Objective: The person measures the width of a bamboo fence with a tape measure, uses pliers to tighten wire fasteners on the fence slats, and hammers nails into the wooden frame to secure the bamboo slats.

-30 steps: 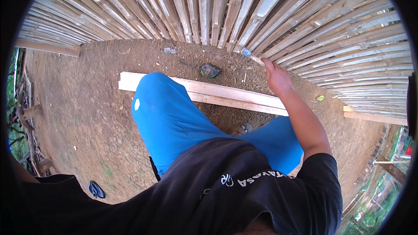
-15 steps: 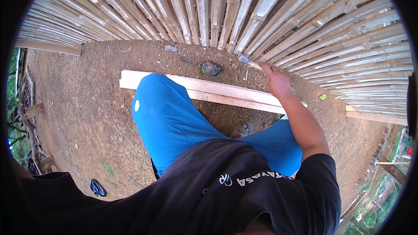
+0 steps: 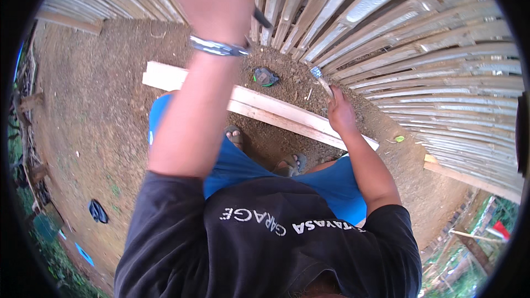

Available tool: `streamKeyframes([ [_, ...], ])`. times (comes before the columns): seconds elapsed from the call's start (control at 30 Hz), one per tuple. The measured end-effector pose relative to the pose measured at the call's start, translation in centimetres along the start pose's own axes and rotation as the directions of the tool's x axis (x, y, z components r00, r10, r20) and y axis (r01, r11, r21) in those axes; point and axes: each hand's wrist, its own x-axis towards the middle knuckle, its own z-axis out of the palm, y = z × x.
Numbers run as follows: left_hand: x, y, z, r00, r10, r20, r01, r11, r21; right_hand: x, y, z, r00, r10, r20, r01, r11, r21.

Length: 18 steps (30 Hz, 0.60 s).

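Note:
My left hand (image 3: 212,3), with a shiny band at its wrist, is raised at the top, in front of the slatted fence. It is smeared by motion, and its fingers do not show clearly. A dark rod (image 3: 262,17) sticks out beside it, mostly hidden by the hand. Closed round a short tool (image 3: 324,81) with a pale handle and a blue-grey end, my right hand (image 3: 341,111) is over the right part of two pale wooden boards (image 3: 276,105). A dark tape measure (image 3: 266,77) with green trim lies on the soil beyond the boards.
A fence of split bamboo slats (image 3: 381,33) curves round the far side. Bare soil (image 3: 94,132) spreads to the left, with a dark crumpled item (image 3: 98,211) on it. My sandalled feet (image 3: 292,164) are behind the boards' near edge.
My left arm has come into view and risen to the top. My right hand still holds the short tool, its end slightly turned. My knees have shifted, and the view has moved a little.

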Motion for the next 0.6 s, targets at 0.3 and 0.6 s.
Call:
streamKeyframes([
  [0.3,-27.5,-2.7,10.9,-0.286,-0.787,0.547,0.879,-0.443,-0.177,-0.7,1.7,3.5,0.999,-0.005,-0.050,0.011,0.994,0.111],
  [0.6,-29.7,-1.1,13.5,-0.216,-0.333,0.918,0.568,-0.807,-0.160,-0.1,-1.2,5.1,0.985,0.159,-0.070,-0.148,0.978,0.145],
])
